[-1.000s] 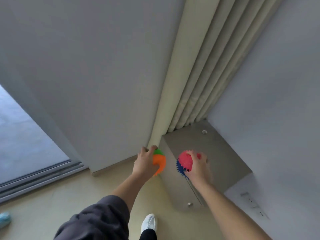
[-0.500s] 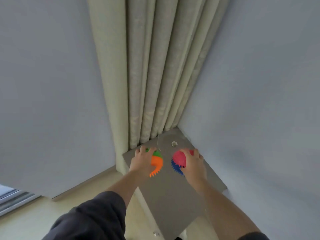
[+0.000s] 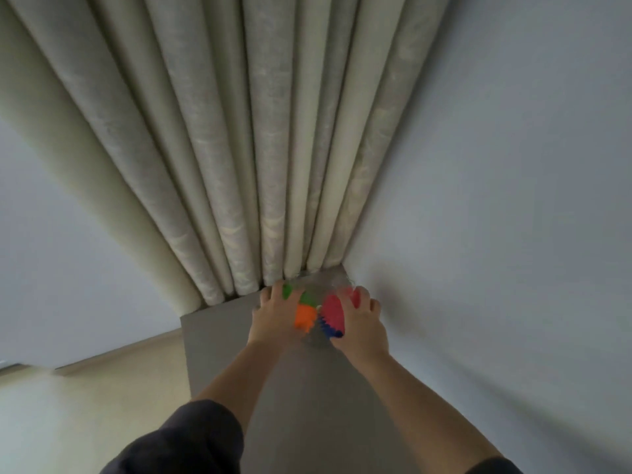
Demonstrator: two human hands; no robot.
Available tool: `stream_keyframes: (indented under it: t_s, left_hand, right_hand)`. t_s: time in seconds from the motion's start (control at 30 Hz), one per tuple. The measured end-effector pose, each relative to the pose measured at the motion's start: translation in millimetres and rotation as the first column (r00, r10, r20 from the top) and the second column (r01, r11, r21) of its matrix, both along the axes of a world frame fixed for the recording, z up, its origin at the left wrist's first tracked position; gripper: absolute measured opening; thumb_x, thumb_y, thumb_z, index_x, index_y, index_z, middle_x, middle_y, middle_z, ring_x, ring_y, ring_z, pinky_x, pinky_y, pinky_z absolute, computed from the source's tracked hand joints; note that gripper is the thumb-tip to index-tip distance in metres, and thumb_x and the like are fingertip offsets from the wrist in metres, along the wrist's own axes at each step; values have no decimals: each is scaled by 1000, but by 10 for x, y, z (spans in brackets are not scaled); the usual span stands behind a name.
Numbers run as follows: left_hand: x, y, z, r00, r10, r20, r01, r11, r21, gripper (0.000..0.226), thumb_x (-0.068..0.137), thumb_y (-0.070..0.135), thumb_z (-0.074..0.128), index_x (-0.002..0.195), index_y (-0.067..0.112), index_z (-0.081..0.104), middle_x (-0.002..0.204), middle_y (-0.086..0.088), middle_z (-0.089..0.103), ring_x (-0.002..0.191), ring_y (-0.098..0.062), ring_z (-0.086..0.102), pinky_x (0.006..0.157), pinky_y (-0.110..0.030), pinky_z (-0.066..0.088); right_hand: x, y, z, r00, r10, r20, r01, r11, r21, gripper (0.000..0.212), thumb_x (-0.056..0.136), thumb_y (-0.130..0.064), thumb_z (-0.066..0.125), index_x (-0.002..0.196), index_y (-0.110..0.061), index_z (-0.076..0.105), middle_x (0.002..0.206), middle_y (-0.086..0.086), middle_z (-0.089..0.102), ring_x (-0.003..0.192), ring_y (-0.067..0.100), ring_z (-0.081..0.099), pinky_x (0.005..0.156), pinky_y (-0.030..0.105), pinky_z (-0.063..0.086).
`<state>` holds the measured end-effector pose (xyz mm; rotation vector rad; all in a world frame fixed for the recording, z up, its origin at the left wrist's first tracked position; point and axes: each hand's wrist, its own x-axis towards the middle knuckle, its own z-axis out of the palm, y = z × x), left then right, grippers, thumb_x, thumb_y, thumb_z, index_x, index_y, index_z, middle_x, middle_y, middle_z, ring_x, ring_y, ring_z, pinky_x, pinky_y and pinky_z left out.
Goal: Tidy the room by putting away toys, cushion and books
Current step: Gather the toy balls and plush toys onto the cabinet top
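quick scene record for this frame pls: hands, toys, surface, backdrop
left hand: grips orange-green spiky ball
right hand: grips pink-blue spiky ball
toys: side by side over the back corner of the grey cabinet top; contact with it unclear
backdrop: pleated curtain behind, wall to the right

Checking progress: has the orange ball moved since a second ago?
Yes. The orange ball, in the left hand, went from beside the cabinet to over its top, nearer the curtain.
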<state>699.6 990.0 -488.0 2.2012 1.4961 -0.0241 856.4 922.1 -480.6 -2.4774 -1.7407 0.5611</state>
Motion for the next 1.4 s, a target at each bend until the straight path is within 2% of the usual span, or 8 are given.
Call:
stream_keyframes:
  t_s: [0.13, 0.3, 0.43, 0.6, 0.73, 1.07, 1.27, 1.4]
  left_hand:
    - [133, 177, -203, 999, -3, -40, 4, 999, 35, 83, 76, 38, 72, 144, 35, 24, 142, -3, 21, 134, -33, 23, 98, -54, 43]
    - [292, 332, -485, 994, -46, -95, 58, 990, 126, 67, 86, 29, 63, 140, 37, 25, 141, -2, 20, 132, -32, 27, 95, -50, 46]
    - [377, 382, -629, 990, -72, -118, 84, 992, 92, 67, 86, 39, 61, 142, 36, 25, 147, -3, 18, 134, -32, 25, 99, -51, 42]
    - [439, 385, -721, 974, -107, -201, 129, 986, 101, 84, 78, 54, 67, 145, 36, 19, 152, -6, 12, 137, -34, 20, 101, -52, 40]
    - [451, 408, -714, 968, -112, -223, 134, 987, 88, 86, 79, 45, 69, 147, 34, 17, 153, -7, 9, 138, -34, 20, 102, -53, 39]
    - [357, 298, -513, 956, -101, -276, 122, 991, 60, 103, 84, 47, 65, 149, 34, -15, 158, -7, -10, 145, -36, 1, 108, -62, 26]
    - [-35, 45, -254, 979, -39, -202, 62, 992, 111, 97, 81, 53, 61, 151, 30, -2, 157, -8, 3, 145, -33, 9, 107, -58, 30]
    - [-605, -296, 111, 988, 25, -153, -14, 997, 74, 91, 80, 38, 66, 150, 25, 10, 155, -5, 11, 143, -26, 14, 109, -49, 31]
  right_hand:
    - [134, 224, -247, 1000, 12, 16, -12, 1000, 9, 90, 72, -35, 77, 146, -36, 26, 151, 4, 17, 131, 33, 29, 88, 42, 54]
    - [218, 403, -471, 999, 30, 26, -29, 999, -17, 93, 74, -38, 75, 149, -35, 21, 155, 8, 11, 136, 35, 25, 97, 41, 48]
    - [248, 443, -615, 999, 25, 44, -23, 999, -46, 95, 76, -41, 74, 151, -37, 16, 157, 9, 10, 138, 36, 21, 101, 43, 47]
    - [247, 444, -712, 999, 18, 31, -16, 997, -70, 99, 76, -42, 74, 151, -40, 10, 158, 6, 6, 141, 36, 15, 100, 44, 47]
    - [229, 483, -701, 998, 28, 63, -23, 996, -88, 104, 75, -46, 76, 151, -39, 6, 159, 7, 3, 141, 38, 15, 101, 44, 47]
    - [216, 322, -466, 976, 84, 202, -63, 992, -108, 112, 73, -51, 76, 152, -37, -3, 159, 9, 3, 142, 38, 16, 98, 46, 48]
    - [27, 112, -172, 973, 86, 213, -81, 996, -32, 105, 76, -46, 75, 153, -36, 5, 159, 8, 14, 142, 35, 20, 98, 44, 47]
    - [-358, -150, 65, 970, 85, 227, -99, 994, 55, 105, 67, -39, 83, 152, -32, 21, 157, 14, 25, 141, 38, 26, 98, 49, 47]
